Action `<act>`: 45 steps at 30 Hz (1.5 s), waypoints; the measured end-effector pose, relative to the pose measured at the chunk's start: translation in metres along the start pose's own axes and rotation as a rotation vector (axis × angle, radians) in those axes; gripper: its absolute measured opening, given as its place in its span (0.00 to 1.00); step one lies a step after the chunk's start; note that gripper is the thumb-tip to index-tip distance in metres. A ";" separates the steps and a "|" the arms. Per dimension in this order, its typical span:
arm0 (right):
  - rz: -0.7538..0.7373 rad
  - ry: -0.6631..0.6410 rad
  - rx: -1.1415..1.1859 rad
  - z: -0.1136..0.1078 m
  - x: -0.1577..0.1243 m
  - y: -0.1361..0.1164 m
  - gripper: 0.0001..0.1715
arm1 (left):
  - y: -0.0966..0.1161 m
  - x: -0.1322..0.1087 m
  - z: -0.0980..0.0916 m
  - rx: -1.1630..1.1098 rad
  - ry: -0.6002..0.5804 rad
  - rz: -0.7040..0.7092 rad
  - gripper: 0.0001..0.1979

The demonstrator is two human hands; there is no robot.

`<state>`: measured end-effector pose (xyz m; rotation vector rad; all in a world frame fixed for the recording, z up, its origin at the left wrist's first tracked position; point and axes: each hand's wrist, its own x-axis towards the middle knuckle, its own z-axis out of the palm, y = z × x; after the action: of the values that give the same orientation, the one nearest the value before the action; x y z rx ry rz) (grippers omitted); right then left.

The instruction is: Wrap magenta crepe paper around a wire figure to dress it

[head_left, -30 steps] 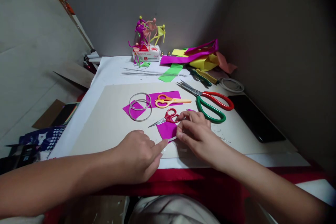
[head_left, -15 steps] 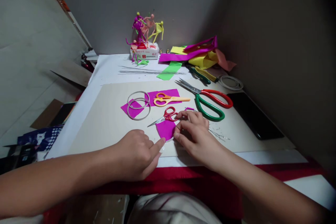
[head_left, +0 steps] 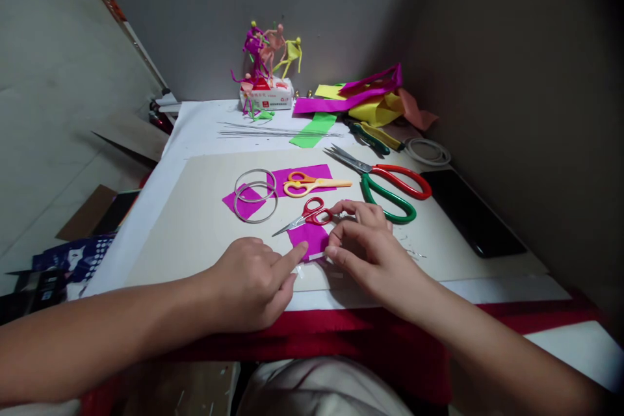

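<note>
A small purple piece of paper (head_left: 312, 240) lies flat on the beige board (head_left: 185, 234), with a thin white strip along its near edge. The index finger of my left hand (head_left: 253, 283) is stretched out and presses on the paper's left side, while its other fingers are curled with nothing seen in them. At the right corner of that paper, the thumb and index finger of my right hand (head_left: 365, 240) pinch its edge near the white strip. Small red-handled scissors (head_left: 314, 209) lie across the paper's far edge, their handle close to my right fingers.
Behind lie yellow-orange scissors (head_left: 316, 184), two rings (head_left: 256, 198), and big red-green scissors (head_left: 394, 185). A black phone (head_left: 472, 214) is at right. Farther back are wires (head_left: 273, 131), coloured strips (head_left: 370, 104), pliers (head_left: 370, 138), and little figures (head_left: 273, 49) on a box (head_left: 268, 96).
My left index finger has slid slightly farther onto the purple paper. My right hand has shifted a little right, and more of the white strip shows.
</note>
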<state>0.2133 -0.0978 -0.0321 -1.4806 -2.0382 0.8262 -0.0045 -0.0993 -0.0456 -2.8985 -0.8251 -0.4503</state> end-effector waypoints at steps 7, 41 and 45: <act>0.035 0.000 -0.016 0.004 0.000 0.001 0.07 | 0.001 -0.002 0.005 -0.008 -0.005 0.005 0.18; -0.049 0.090 -0.177 0.019 -0.001 0.011 0.04 | -0.001 -0.001 0.004 0.019 -0.133 0.105 0.18; -0.074 0.110 -0.211 0.021 -0.001 0.013 0.04 | -0.001 -0.002 0.004 0.017 -0.133 0.107 0.18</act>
<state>0.2078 -0.0998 -0.0564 -1.5139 -2.1350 0.5016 -0.0056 -0.0987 -0.0502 -2.9650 -0.6820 -0.2415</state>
